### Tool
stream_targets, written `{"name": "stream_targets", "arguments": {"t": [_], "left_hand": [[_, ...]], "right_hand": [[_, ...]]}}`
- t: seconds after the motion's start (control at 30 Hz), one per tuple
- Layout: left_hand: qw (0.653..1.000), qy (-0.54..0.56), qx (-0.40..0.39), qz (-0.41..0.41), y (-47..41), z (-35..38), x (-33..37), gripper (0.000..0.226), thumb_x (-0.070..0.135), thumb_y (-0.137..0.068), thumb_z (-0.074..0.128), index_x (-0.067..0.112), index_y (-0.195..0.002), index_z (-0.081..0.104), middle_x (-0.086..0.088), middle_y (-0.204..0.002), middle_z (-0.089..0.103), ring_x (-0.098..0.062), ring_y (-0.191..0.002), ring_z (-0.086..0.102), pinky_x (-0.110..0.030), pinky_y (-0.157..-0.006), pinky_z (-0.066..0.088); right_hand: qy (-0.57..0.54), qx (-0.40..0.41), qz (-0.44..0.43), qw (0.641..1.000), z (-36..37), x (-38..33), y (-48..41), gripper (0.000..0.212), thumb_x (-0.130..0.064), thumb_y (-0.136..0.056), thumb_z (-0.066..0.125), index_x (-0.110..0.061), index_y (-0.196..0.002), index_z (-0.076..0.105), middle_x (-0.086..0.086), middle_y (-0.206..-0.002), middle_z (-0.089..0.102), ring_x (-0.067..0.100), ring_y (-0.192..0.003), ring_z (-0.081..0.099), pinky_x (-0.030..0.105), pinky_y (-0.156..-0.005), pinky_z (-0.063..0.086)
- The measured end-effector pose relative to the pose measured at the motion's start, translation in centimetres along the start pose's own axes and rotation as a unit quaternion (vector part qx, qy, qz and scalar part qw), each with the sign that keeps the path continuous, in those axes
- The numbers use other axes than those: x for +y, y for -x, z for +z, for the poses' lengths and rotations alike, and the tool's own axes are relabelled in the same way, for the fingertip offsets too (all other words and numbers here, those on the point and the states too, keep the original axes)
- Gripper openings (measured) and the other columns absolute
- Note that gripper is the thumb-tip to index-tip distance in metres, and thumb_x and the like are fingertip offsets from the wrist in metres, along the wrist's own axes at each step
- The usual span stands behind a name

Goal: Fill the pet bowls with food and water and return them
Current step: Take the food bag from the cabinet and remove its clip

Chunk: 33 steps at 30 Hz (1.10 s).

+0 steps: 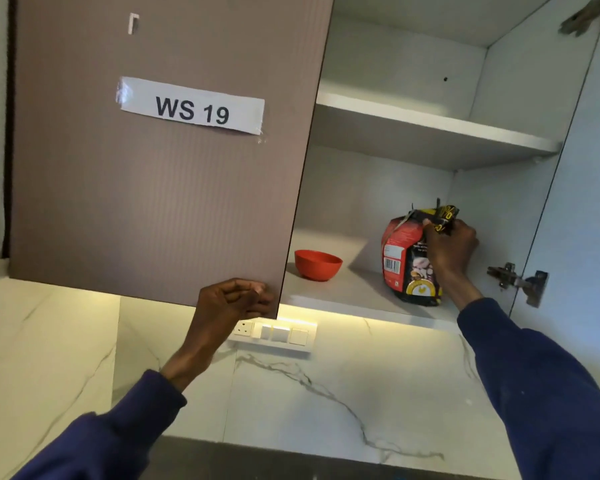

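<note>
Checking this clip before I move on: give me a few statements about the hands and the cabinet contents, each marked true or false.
1. The right hand grips the top of the bag. True.
2. The bowl sits on the upper shelf. False: it is on the lower shelf, left of the bag.
3. The left hand holds the bottom corner of the door. True.
4. The bag lies flat on its side. False: it stands upright.
5. The label on the door reads WS 91. False: it reads WS 19.
</note>
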State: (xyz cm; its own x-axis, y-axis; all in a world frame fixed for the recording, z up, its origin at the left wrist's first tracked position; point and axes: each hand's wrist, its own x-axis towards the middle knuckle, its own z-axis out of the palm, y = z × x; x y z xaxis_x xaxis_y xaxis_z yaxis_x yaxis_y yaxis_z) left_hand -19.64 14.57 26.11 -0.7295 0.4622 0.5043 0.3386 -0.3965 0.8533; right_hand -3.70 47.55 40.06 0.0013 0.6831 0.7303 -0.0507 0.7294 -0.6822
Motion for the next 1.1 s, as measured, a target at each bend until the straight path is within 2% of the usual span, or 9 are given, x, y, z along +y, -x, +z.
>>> {"name": "stream_targets", "arguments": {"t": [0.23,0.47,0.57,0.63,0.73,0.83,0.93,1.03,1.1], "left_hand": [[1.000,0.007,0.010,-0.009,0.8,2.6,0.6,0.023,0.021,-0.091,0.067,0.008,-0.109,0.073,-0.005,-0.096,0.081,-0.026,-0.088,0.078,-0.031,-0.075,0.064],[1.000,0.016,-0.010,0.005,1.6,5.0,1.0,0.043,0.029,-0.078,0.072,0.011,-0.117,0.071,-0.002,-0.106,0.079,-0.025,-0.101,0.075,-0.032,-0.086,0.062],[0.998,0.021,-0.063,0.006,3.0,5.4,1.4,0.051,0.030,-0.079,0.075,0.015,-0.127,0.065,-0.002,-0.120,0.075,-0.025,-0.113,0.071,-0.032,-0.094,0.059],[0.992,0.007,-0.123,0.013,4.6,5.5,1.9,0.069,0.043,-0.074,0.082,0.020,-0.134,0.059,0.000,-0.130,0.070,-0.022,-0.121,0.066,-0.034,-0.099,0.056],[0.978,-0.021,-0.207,-0.028,7.9,5.1,2.7,0.088,0.058,-0.058,0.088,0.025,-0.132,0.055,0.001,-0.128,0.070,-0.020,-0.118,0.067,-0.030,-0.091,0.058],[0.965,-0.047,-0.250,-0.070,11.8,3.5,2.8,0.081,0.042,-0.063,0.087,0.016,-0.131,0.053,-0.002,-0.126,0.071,-0.023,-0.116,0.069,-0.029,-0.092,0.056],[0.963,-0.095,-0.223,-0.120,15.7,1.4,1.0,0.072,0.016,-0.065,0.082,0.014,-0.130,0.052,-0.004,-0.126,0.070,-0.019,-0.114,0.069,-0.025,-0.091,0.055],[0.957,-0.127,-0.197,-0.173,19.1,-0.9,-2.2,0.073,-0.010,-0.071,0.081,0.006,-0.135,0.050,-0.012,-0.129,0.068,-0.022,-0.117,0.068,-0.033,-0.097,0.056],[0.955,-0.138,-0.166,-0.205,21.2,-2.9,-4.9,0.069,-0.013,-0.070,0.083,0.001,-0.131,0.054,-0.016,-0.125,0.069,-0.025,-0.114,0.069,-0.039,-0.097,0.057]], "right_hand": [[-0.142,0.029,0.010,0.989,-2.2,0.4,1.3,0.007,-0.021,-0.090,0.073,-0.014,-0.092,0.074,0.005,-0.086,0.074,0.016,-0.074,0.068,0.036,-0.066,0.057],[-0.348,-0.060,0.078,0.932,-6.3,-4.4,5.7,0.008,-0.021,-0.089,0.075,-0.017,-0.082,0.073,0.007,-0.086,0.075,0.027,-0.077,0.069,0.044,-0.070,0.059],[-0.400,-0.103,0.124,0.902,-7.9,-5.9,8.2,0.007,-0.017,-0.089,0.075,-0.011,-0.085,0.071,0.005,-0.084,0.077,0.023,-0.072,0.073,0.040,-0.068,0.062],[-0.424,-0.145,0.149,0.881,-8.4,-6.4,10.0,0.008,-0.016,-0.089,0.074,-0.009,-0.087,0.071,0.006,-0.083,0.078,0.023,-0.072,0.074,0.042,-0.072,0.063],[-0.431,-0.204,0.187,0.859,-7.9,-5.6,14.1,0.010,-0.015,-0.090,0.073,-0.005,-0.090,0.072,0.010,-0.083,0.077,0.024,-0.067,0.072,0.041,-0.072,0.062],[-0.436,-0.236,0.208,0.843,-7.4,-3.7,18.7,0.010,-0.013,-0.093,0.069,-0.004,-0.091,0.070,0.007,-0.079,0.077,0.020,-0.064,0.071,0.033,-0.065,0.059],[-0.432,-0.243,0.238,0.835,-6.6,-1.4,23.9,0.007,-0.010,-0.094,0.068,-0.003,-0.091,0.070,0.005,-0.079,0.077,0.019,-0.066,0.070,0.032,-0.067,0.058],[-0.382,-0.257,0.259,0.849,-5.8,1.3,29.3,0.005,-0.012,-0.093,0.070,-0.011,-0.088,0.071,-0.002,-0.076,0.075,0.015,-0.065,0.065,0.030,-0.066,0.055],[-0.338,-0.271,0.271,0.860,-5.4,3.1,32.9,0.009,-0.017,-0.091,0.073,-0.014,-0.082,0.073,-0.004,-0.075,0.074,0.014,-0.066,0.064,0.031,-0.066,0.054]]}}
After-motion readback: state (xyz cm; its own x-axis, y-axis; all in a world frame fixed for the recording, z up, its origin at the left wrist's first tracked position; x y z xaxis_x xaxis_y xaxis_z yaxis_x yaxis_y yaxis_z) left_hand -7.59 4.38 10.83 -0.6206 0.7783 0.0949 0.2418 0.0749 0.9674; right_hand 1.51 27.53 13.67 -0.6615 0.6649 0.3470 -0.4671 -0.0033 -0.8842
